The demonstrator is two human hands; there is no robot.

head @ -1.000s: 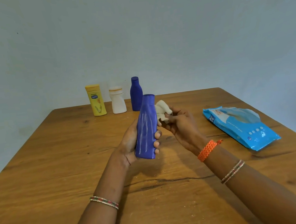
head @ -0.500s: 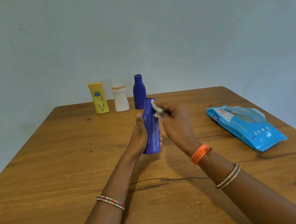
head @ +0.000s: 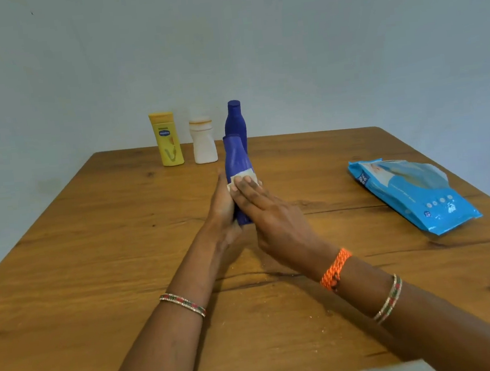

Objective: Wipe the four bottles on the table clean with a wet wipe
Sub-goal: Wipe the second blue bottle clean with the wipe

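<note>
Wooden table (head: 95, 259), brown, knots and a long crack in the grain, set against a pale blue-grey wall (head: 223, 37).

Item 1: blue bottle (head: 236, 159), held above the table's middle, cap end pointing away. Left hand (head: 223, 208) grips its lower body from the left side, fingers wrapped behind it and mostly hidden.

Item 2: wet wipe (head: 244, 175), white, small patch showing on the bottle's side. Right hand (head: 270, 212) presses it against the bottle with straight, extended fingers.

Item 3: yellow lotion bottle (head: 167, 139), upright at the far edge.

Item 4: white bottle (head: 203, 140), upright, just right of the yellow one.

Item 5: second blue bottle (head: 235, 120), upright, just right of the white one, partly behind the held bottle.

Item 6: blue wet-wipe pack (head: 412, 193), lying flat at the right side, well apart from the hands.

Item 7: orange thread band (head: 335, 268) on the right wrist; beaded bangles on both forearms.
</note>
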